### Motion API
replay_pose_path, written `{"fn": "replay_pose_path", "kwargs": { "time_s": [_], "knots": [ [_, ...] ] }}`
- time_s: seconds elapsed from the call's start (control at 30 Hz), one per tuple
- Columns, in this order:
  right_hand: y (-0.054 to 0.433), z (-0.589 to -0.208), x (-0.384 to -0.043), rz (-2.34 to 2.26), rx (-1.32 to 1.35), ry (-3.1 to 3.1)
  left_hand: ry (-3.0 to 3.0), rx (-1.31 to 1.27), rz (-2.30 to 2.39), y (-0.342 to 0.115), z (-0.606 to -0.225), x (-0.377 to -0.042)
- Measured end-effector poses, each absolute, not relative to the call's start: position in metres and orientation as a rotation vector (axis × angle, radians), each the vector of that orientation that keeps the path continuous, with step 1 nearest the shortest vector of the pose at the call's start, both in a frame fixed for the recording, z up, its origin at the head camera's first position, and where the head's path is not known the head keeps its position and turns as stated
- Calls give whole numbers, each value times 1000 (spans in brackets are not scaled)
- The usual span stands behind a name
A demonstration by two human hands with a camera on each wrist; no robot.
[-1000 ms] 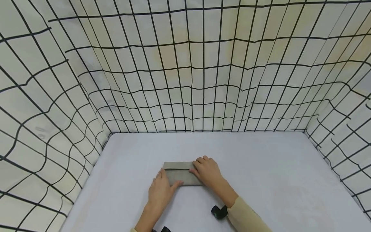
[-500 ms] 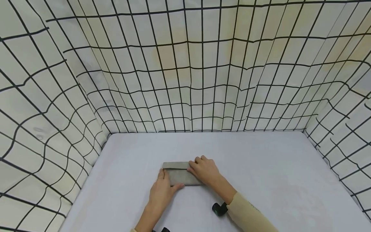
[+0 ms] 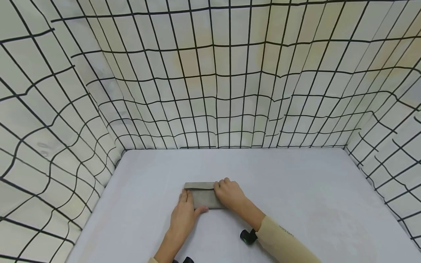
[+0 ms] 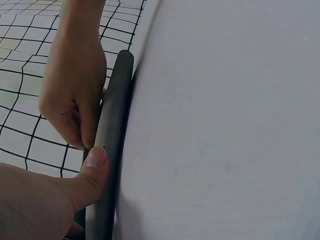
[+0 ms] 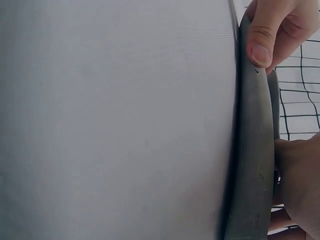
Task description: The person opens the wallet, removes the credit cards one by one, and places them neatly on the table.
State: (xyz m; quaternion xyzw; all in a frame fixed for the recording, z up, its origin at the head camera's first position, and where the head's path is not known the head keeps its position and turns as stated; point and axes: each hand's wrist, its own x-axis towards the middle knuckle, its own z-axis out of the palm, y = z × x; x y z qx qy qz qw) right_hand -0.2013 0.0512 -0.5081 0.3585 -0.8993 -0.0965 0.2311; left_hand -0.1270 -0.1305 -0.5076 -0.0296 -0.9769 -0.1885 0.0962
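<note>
A flat grey-beige folded pouch-like piece (image 3: pixel 204 199) lies on the white table, its long sides running left to right in the head view. Along its far side runs a narrow flap (image 3: pixel 198 185). My left hand (image 3: pixel 182 215) holds the left end, fingers over that end and thumb against the near edge. From the right, my right hand (image 3: pixel 230 193) grips the flap side with curled fingers and covers the right end. In the left wrist view the left thumb (image 4: pixel 95 167) presses the piece's rounded near edge (image 4: pixel 115 110). What the right fingertips touch is partly hidden.
The white table (image 3: pixel 296 190) extends around both hands. Black grid netting (image 3: pixel 217 87) over pale walls rises behind it and at both sides. A small black wrist device (image 3: pixel 248 236) sits at the right wrist, and part of another shows near the left.
My right hand has shifted slightly left along the flap, its fingers more curled. The flap looks a little narrower. My left hand stays at the left end.
</note>
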Motion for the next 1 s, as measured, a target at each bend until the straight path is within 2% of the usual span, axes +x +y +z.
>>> {"fn": "replay_pose_path", "kwargs": {
  "time_s": [0.33,1.0],
  "knots": [
    [46,-506,-202,-244,924,-2531,-2879,-52,-617,-131,-511,-130],
    [44,-500,-208,-305,1001,-2600,-2860,-63,-635,-132,-513,-130]
  ]
}}
